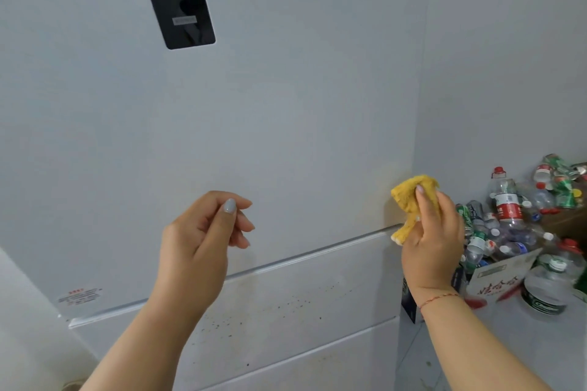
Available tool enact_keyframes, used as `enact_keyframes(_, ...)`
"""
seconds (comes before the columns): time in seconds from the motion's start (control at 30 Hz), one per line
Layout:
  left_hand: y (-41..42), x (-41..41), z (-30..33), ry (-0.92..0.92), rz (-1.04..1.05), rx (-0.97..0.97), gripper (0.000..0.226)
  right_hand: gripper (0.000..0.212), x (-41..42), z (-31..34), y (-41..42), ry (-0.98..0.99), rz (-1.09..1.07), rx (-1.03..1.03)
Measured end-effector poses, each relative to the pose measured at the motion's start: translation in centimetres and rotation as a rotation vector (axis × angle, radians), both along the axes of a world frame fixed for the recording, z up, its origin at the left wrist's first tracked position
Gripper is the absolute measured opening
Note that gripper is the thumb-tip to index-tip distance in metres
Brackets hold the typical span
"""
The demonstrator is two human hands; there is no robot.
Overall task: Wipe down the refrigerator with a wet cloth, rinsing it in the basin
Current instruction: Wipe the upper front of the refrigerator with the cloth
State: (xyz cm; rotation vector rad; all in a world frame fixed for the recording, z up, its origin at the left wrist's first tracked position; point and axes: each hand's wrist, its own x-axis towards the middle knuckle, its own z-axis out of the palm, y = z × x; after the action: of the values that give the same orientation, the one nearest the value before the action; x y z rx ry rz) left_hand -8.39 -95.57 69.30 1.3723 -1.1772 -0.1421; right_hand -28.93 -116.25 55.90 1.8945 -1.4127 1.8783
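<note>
Refrigerator (286,120) fills the view, its pale upper door bearing a black control panel (178,0) near the top. Below that door's lower edge, the drawer front (301,289) shows scattered dark specks, judged not yet wiped. The yellow cloth (409,197) sits bunched at the refrigerator's right edge, just above the seam between door and drawer. The right hand (435,238) grips it, fingers curled round the wad, probably to press it along that corner. The left hand (203,232) hangs in front of the door, fingers loosely curled, holding nothing. Right of the refrigerator lies 1 cardboard box (495,279) heaped with empty plastic bottles (508,209). No basin is in view.
</note>
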Motion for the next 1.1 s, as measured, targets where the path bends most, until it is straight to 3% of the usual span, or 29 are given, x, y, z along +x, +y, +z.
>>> enact_keyframes(0.33, 4.1, 2.6, -1.0, 0.039, 0.124, -0.010, 0.028, 0.054, 11.0, 1.4, 7.4, -0.197, 0.066, 0.215)
enact_keyframes(0.6, 8.6, 5.0, -2.8, 0.104, 0.278, -0.026, 0.027, 0.056, 17.6, -0.1, 14.4, -0.187, 0.358, 0.228)
enact_keyframes(1.1, 24.7, 13.9, -3.8, 0.212, 0.502, -0.063, 0.025, 0.059, 34.3, 0.3, 28.9, -0.107, 0.745, 0.332)
